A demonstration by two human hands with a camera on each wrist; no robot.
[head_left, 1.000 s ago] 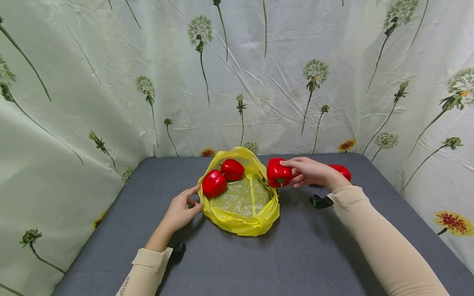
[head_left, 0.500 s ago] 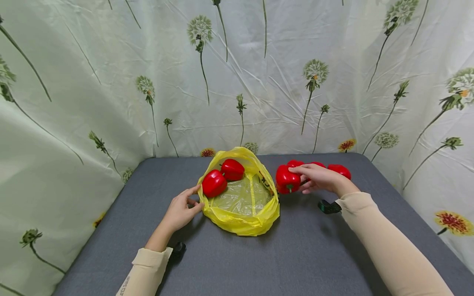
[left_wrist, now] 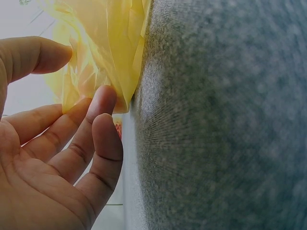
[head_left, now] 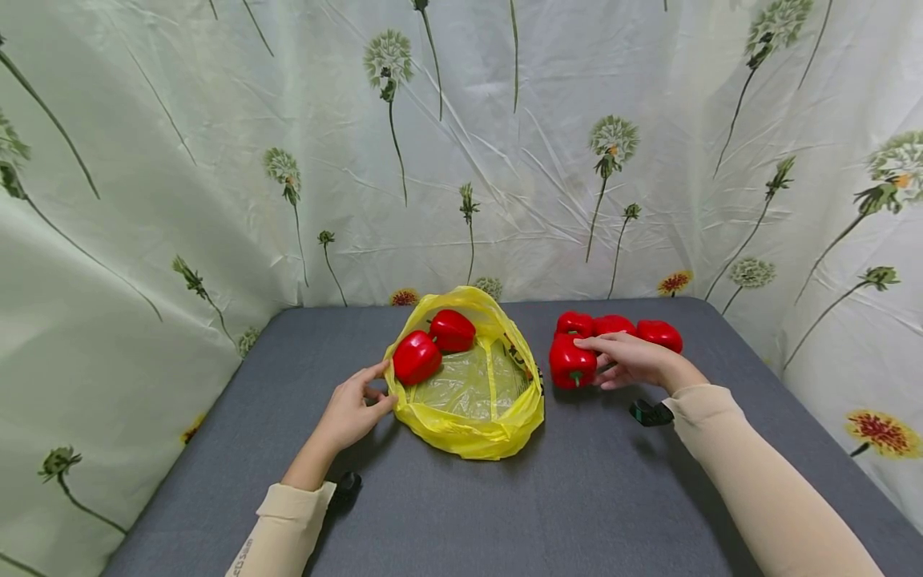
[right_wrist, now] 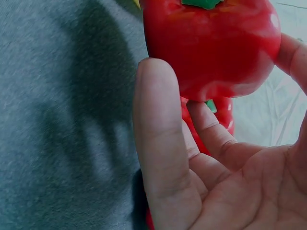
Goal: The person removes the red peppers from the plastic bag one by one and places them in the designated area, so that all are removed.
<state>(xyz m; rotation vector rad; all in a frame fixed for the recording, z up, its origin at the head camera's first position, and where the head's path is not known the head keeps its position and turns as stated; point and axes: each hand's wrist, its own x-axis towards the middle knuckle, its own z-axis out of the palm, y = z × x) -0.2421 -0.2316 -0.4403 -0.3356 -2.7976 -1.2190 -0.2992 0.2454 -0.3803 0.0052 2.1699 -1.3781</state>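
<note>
Nearest the person, two beige sleeves: the left sleeve carries dark lettering, the right sleeve reaches in from the lower right corner. Small black wrist cameras, a left one and a right one, sit by the wrists. Left hand pinches the yellow plastic bag at its left rim, plastic between thumb and fingers. Bag stands mouth up, rim spread into a ring, dark print on its right side. Right hand grasps a red bell pepper just right of the bag, outside it, green stem end toward the person; can't tell whether its base touches the table. Inside the bag, left and far side: front pepper and back pepper, close together. Behind the grasped one, a row of three: left pepper, middle pepper, right pepper, all on the dark grey table. At the far edge hangs a pale curtain printed with dandelions.
</note>
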